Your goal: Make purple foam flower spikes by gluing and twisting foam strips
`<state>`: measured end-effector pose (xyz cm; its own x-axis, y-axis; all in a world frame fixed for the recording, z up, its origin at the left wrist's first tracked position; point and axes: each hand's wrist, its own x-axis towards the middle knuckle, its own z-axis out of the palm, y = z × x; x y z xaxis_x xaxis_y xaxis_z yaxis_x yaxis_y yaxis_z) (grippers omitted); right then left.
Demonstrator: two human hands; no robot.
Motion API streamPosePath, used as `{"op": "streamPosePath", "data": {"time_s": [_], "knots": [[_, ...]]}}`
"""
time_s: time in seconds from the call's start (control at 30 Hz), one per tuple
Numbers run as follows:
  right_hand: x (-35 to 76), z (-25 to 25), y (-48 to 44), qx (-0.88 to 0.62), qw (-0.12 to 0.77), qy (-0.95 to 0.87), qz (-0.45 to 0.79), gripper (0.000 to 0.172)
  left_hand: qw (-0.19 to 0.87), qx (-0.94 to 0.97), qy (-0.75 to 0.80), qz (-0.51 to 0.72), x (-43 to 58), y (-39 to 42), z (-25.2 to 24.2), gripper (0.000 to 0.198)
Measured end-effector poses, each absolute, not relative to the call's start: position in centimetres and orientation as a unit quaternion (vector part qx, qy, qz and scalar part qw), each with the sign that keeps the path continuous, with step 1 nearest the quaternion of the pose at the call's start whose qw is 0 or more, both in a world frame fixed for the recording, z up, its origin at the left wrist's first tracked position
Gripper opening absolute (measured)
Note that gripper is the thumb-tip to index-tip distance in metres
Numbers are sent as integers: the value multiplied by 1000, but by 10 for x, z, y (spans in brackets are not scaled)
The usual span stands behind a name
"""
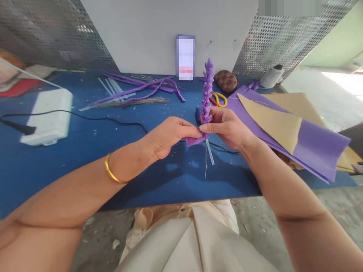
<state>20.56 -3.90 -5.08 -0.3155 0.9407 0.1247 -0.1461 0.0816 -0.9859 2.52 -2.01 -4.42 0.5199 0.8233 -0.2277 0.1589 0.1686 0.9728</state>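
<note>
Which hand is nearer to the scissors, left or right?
Right. The right hand is just on the near side of the scissors; the left hand is farther off, to their left.

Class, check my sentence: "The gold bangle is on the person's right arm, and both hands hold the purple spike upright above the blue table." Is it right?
Not quite: the head view shows the gold bangle on the left arm. The left hand and right hand do hold the purple spike upright above the blue table.

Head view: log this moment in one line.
left hand: pinching purple strip | right hand: gripping purple spike | scissors: beyond right hand
</note>
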Motion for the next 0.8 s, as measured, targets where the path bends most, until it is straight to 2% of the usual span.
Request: {"op": "streamPosePath", "data": {"time_s": [0.37,0.6,0.8], "knots": [[197,-60,-40,-394,477,-555,557,29,578,636,438,262,25,-26,-45,17],[197,-59,-41,-393,458,-567,561,32,641,578,425,271,28,-25,-48,11],[201,-57,-39,-350,452,-556,604,24,649,561,427,285,28,-21,-48,13]]}}
